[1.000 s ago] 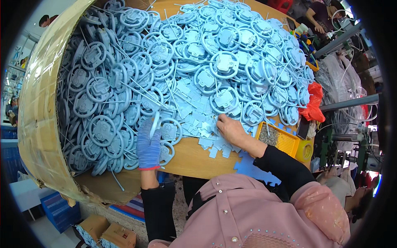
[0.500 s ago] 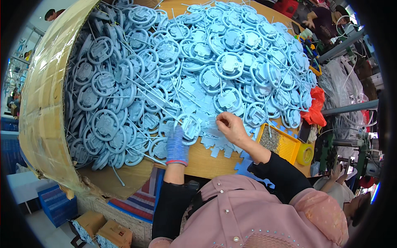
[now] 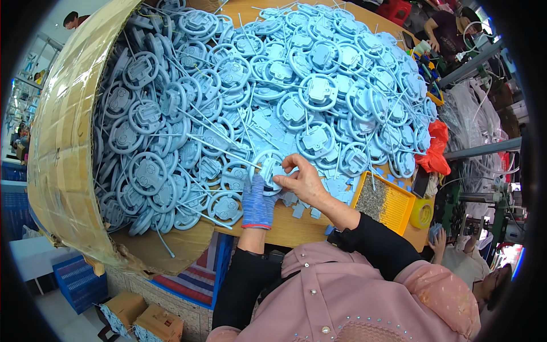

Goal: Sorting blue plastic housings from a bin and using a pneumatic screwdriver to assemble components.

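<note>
A light blue steering-wheel-shaped plastic part (image 3: 265,166) is held at the table's near edge by my left hand (image 3: 258,206), which wears a blue-grey knit glove. My bare right hand (image 3: 306,182) is at the right side of that wheel, thumb and forefinger pinched over its centre plate. Whatever sits between those fingertips is too small to make out. Beyond both hands rises a big pile of similar wheels (image 3: 319,91), many with thin sprue rods. Flat light blue plates (image 3: 337,186) lie loose just right of my right hand.
A worn cardboard box (image 3: 62,131) lies open on the left, wheels spilling from it. To the right stand a yellow tray (image 3: 400,212) with small metal screws (image 3: 371,198), a yellow tape roll (image 3: 421,214) and a red plastic bag (image 3: 436,147). Other people are at the right.
My right hand has moved left from above the loose plates to the held wheel. My left hand and its wheel have shifted slightly right.
</note>
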`<state>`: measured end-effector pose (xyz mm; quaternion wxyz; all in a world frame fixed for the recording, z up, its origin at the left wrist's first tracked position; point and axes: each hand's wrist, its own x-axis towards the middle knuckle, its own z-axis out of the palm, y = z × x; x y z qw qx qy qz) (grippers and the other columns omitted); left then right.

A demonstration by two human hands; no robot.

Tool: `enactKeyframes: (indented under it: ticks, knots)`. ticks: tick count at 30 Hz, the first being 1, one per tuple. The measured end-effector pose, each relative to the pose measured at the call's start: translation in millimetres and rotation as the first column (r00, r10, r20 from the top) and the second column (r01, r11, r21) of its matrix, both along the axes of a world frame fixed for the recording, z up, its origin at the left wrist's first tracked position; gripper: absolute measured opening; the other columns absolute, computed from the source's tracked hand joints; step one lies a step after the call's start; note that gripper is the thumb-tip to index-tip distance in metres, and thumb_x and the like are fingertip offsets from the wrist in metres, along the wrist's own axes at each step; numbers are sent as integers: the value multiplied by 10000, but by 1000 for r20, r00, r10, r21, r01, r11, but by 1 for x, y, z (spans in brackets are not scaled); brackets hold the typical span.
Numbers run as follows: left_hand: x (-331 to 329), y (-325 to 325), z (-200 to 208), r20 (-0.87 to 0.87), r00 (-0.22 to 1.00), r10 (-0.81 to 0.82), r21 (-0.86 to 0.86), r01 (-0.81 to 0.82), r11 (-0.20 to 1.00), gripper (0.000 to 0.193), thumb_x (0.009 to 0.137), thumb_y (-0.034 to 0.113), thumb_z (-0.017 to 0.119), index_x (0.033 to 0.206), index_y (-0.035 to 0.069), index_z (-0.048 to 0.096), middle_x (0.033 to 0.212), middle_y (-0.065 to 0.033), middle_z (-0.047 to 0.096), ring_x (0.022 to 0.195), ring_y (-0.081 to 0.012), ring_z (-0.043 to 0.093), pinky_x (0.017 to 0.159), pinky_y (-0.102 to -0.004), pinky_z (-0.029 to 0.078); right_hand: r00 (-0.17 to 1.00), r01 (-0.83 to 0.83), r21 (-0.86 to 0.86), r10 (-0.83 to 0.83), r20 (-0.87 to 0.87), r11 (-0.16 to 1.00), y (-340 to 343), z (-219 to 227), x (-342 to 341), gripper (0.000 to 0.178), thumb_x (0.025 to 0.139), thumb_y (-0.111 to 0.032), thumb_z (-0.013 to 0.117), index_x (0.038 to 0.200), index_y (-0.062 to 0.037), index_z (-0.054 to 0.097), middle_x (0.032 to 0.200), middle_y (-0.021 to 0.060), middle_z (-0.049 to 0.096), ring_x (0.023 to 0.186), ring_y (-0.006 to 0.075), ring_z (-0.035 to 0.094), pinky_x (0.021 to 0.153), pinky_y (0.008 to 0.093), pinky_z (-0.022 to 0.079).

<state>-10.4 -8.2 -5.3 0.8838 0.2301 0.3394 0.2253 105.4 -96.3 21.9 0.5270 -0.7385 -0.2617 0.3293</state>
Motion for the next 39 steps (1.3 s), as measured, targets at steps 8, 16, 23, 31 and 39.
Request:
enactKeyframes:
  ticks: [8, 16, 23, 31, 39]
  knots:
    - [1, 4, 0, 50, 999, 2, -42, 0, 999, 440, 916, 345, 504, 1251, 62, 464, 1127, -148, 577, 969, -283, 610, 818, -455, 529, 769, 214, 15, -159, -620, 977, 2, 5, 5, 182, 865, -151, 670, 908, -35, 538, 770, 25, 581, 607, 124, 593, 545, 215, 502]
    - [-1, 6, -3, 14, 999, 51, 61, -52, 997, 472, 893, 342, 579, 1262, 79, 447, 1145, -132, 570, 963, -273, 609, 813, -501, 527, 752, 286, 53, -190, -631, 957, 4, -1, -1, 161, 873, -184, 669, 900, -78, 550, 728, -14, 597, 634, 84, 579, 554, 205, 408]
    - [2, 4, 10, -16, 999, 27, 163, -24, 986, 492, 862, 236, 646, 1251, 29, 426, 1142, -136, 562, 949, -241, 606, 798, -424, 535, 816, 301, 83, -212, -537, 950, 4, -9, 0, 212, 842, -248, 710, 850, -86, 574, 731, -24, 568, 664, 53, 491, 605, 217, 376]
    - [-1, 4, 28, -299, 954, -40, 479, 186, 858, 492, 770, 75, 712, 1192, 7, 469, 1093, -87, 571, 955, -154, 577, 784, -271, 507, 969, 139, 44, -127, -211, 989, 0, -6, 8, 338, 820, -301, 727, 1001, -50, 589, 893, 2, 598, 796, 95, 530, 726, 262, 434]
    - [-2, 14, 14, -121, 969, -216, 617, 243, 748, 534, 765, 119, 746, 1214, 6, 479, 1128, -92, 580, 997, -161, 579, 823, -263, 500, 790, -25, 20, 32, -612, 999, -2, 5, 18, 467, 815, -345, 723, 1120, -25, 571, 912, 30, 627, 797, 80, 549, 672, 232, 419]
